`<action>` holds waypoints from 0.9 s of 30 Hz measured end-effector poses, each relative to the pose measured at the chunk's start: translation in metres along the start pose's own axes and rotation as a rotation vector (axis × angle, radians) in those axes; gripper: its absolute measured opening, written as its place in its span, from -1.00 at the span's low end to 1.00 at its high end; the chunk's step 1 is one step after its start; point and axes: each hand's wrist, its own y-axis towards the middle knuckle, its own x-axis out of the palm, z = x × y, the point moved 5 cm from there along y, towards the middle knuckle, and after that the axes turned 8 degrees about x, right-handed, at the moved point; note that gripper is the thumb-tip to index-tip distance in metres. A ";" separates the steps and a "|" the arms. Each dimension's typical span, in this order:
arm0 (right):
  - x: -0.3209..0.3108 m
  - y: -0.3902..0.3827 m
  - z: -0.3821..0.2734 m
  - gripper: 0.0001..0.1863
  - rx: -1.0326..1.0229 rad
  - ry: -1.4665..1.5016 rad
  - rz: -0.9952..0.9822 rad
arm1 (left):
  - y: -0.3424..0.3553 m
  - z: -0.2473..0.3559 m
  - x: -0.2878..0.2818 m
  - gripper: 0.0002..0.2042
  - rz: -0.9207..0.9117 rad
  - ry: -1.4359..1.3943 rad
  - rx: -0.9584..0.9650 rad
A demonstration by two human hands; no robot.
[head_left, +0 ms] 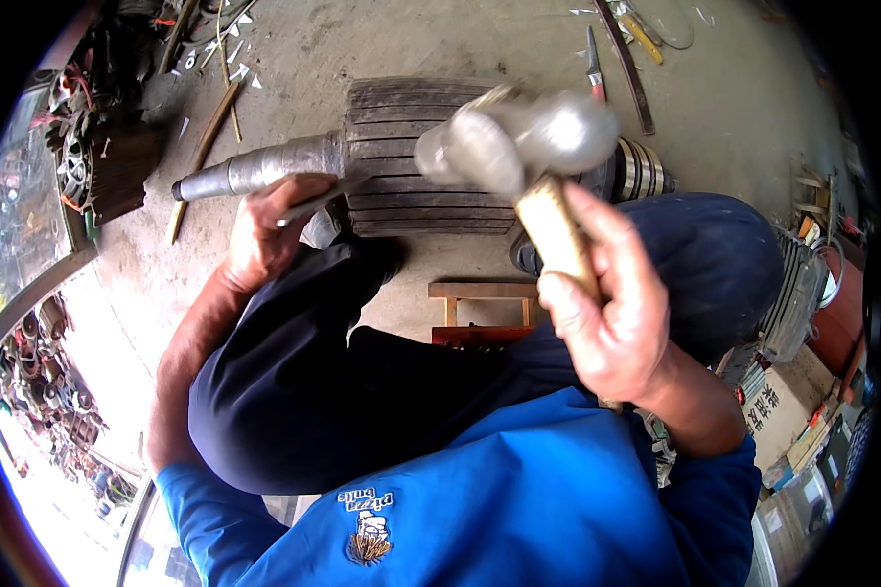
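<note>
My right hand (617,318) is wrapped round the pale wooden handle of a hammer (555,235). The hammer's rounded metal head is raised and smeared by motion. My left hand (272,223) grips a thin flat metal tool, chisel-like (315,202), its far end near the left end of a motor rotor (387,117). That dark, slotted cylinder lies crosswise beyond my knees, its steel shaft (274,166) pointing left. Banded rings (641,168) show at its right end. The hammer head hides part of the rotor, and whether the tool touches it I cannot tell.
A small wooden stool (485,291) stands between my legs. Wooden strips (201,147), a red-handled knife (595,68) and white scraps lie on the concrete floor (744,98). Piled parts (44,382) line the left side; a cardboard box (788,411) is at the right.
</note>
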 end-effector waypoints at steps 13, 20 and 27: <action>-0.011 0.007 0.012 -0.36 0.187 0.114 -0.060 | 0.090 0.018 0.008 -0.82 -0.226 0.023 -0.063; -0.020 0.030 -0.007 -0.37 0.217 0.224 -0.059 | 0.091 0.005 0.020 -0.80 -0.121 -0.126 -0.119; -0.018 0.071 -0.042 -0.40 0.164 0.035 -0.170 | 0.087 0.008 0.021 -0.83 -0.106 -0.109 -0.060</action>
